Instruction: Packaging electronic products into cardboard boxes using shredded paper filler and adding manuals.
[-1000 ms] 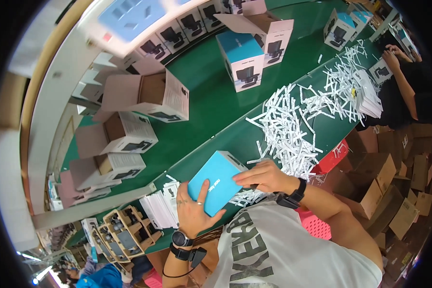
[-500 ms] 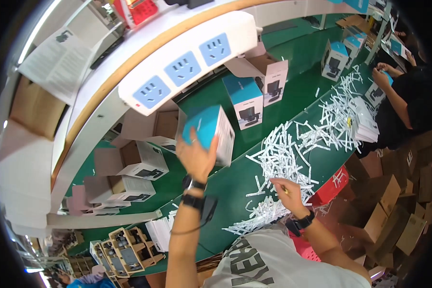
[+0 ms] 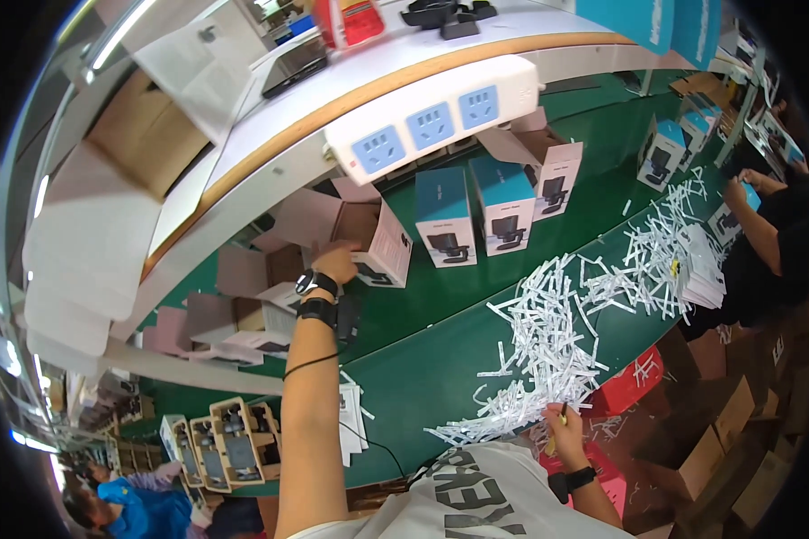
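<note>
- Right hand (image 3: 559, 420), at 5 o'clock near the torso: closed in a pinch on a thin yellowish item among the white paper strips (image 3: 548, 350). Risk: loose strips snagging on the wrist and dragging off the counter (image 3: 422, 377) edge onto the red bin (image 3: 625, 388) below.
- Cable trailing from the left wrist strap (image 3: 316, 310), at 7 o'clock: liable to catch on the stacked leaflets (image 3: 351, 422) and scatter them.
- Left hand (image 3: 337, 263), at 10 o'clock of centre, arm fully extended: fingers curled over the top edge of the open carton (image 3: 377, 242); grip extent partly hidden. Risk: carton resting on its side on the green belt, flaps loose; a push at the upper edge could tip or slide it.
- Upright blue-topped boxes (image 3: 472, 216), just beside the carton at 12 o'clock: prone to toppling in a row if knocked.
- Overhead power strip (image 3: 431, 117), at 12 o'clock: close above reach, collision hazard on lifting.
</note>
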Available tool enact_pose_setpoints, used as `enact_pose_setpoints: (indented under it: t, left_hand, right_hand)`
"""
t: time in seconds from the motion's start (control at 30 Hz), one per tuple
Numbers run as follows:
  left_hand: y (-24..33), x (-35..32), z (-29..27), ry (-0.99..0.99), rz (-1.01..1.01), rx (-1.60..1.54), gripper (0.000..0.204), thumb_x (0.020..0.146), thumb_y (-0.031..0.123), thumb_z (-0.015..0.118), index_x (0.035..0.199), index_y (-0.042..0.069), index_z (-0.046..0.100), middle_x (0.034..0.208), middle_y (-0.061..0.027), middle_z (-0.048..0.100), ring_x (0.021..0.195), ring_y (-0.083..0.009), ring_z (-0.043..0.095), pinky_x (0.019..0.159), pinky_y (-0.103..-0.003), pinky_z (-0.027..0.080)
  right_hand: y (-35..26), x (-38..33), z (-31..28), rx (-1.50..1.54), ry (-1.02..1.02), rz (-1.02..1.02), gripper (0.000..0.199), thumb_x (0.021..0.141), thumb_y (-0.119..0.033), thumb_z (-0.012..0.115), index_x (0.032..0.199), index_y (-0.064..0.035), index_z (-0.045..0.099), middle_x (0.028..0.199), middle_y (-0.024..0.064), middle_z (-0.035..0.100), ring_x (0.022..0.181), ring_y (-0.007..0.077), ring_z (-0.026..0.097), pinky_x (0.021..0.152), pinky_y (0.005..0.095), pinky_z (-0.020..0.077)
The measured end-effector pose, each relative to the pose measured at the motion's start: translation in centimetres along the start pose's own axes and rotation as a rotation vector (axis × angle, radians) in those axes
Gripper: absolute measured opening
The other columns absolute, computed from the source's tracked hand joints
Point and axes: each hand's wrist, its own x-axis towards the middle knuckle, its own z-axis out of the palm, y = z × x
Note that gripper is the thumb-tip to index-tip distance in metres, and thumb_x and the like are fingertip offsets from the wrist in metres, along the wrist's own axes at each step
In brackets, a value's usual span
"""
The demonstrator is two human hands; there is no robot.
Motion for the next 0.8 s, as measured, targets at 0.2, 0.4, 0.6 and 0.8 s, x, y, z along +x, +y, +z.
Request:
enact_pose_setpoints:
  t: [0.2, 0.4, 0.6, 0.8]
  left_hand:
    - [1.9, -10.2, 2.5, 0.189, 0.219, -0.192, 0.034, 0.09, 0.003, 0.056, 0.105, 0.022, 0.08, 0.117, -0.004, 0.076, 0.123, -0.0319, 0.064, 0.123, -0.065, 0.024]
    - [7.9, -30.0, -1.7, 0.172, 0.322, -0.321, 0.037, 0.083, -0.006, 0.061, 0.11, 0.014, 0.077, 0.119, -0.0079, 0.074, 0.13, -0.0366, 0.059, 0.124, -0.065, 0.02]
    - [7.1, -35.5, 3.3, 0.54, -0.224, -0.643, 0.044, 0.088, -0.003, 0.062, 0.131, 0.005, 0.066, 0.135, -0.0197, 0.064, 0.132, -0.0433, 0.055, 0.121, -0.054, 0.034]
    - [-5.9, -42.2, 19.7, 0.346, -0.826, -0.1, 0.062, 0.089, 0.008, 0.067, 0.148, -0.001, 0.05, 0.15, -0.032, 0.046, 0.138, -0.0493, 0.045, 0.117, -0.051, 0.039]
  right_hand:
    - [-4.9, 3.8, 7.4, -0.275, -0.277, -0.277, 0.022, 0.096, -0.012, 0.073, 0.116, -0.0016, 0.071, 0.088, -0.0008, 0.069, 0.071, 0.0049, 0.055, 0.064, 0.0227, 0.0445]
    - [-13.6, 4.7, 16.1, -0.418, -0.398, -0.576, 0.046, 0.089, -0.012, 0.079, 0.13, -0.002, 0.06, 0.111, 0.0034, 0.064, 0.092, 0.0083, 0.056, 0.077, 0.0261, 0.0474]
    - [-8.9, 4.4, 18.0, -0.271, -0.521, -0.413, 0.052, 0.091, -0.007, 0.068, 0.139, 0.0022, 0.05, 0.12, 0.0106, 0.062, 0.107, 0.017, 0.059, 0.096, 0.0333, 0.0485]
    - [-7.0, 3.5, 17.5, -0.288, -0.493, -0.394, 0.05, 0.094, -0.004, 0.06, 0.141, 0.0041, 0.048, 0.126, 0.0129, 0.062, 0.115, 0.0189, 0.059, 0.102, 0.034, 0.0472]
